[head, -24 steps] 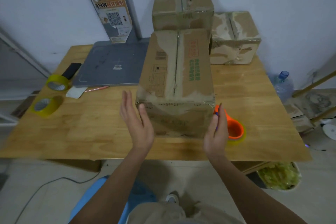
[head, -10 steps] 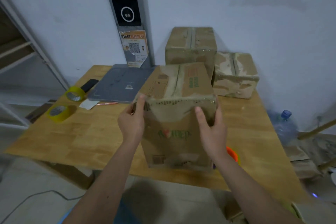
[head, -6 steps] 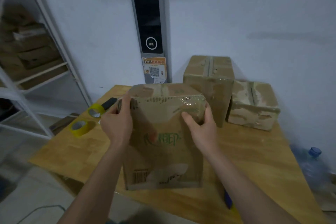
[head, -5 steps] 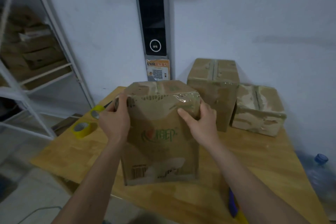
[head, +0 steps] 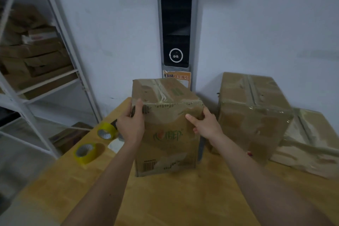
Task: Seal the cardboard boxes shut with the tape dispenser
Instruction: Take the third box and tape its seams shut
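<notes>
2 hands, left hand (head: 131,126) & right hand (head: 206,124), curl round the box (head: 165,134) top corners; it's lifted since 2.4 s ago, now table-center, sealed boxes at 3 o'clock. Prob stacking next.

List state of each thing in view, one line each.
Front box: upright on table, flaps shut and taped, gripped at both top corners.
Left hand: grips box's left corner.
Right hand: grips right corner.
Two rear boxes: shut, taped.
Two tape rolls: lying idle on table.

Taped brown cardboard box (head: 166,130), upright
</notes>
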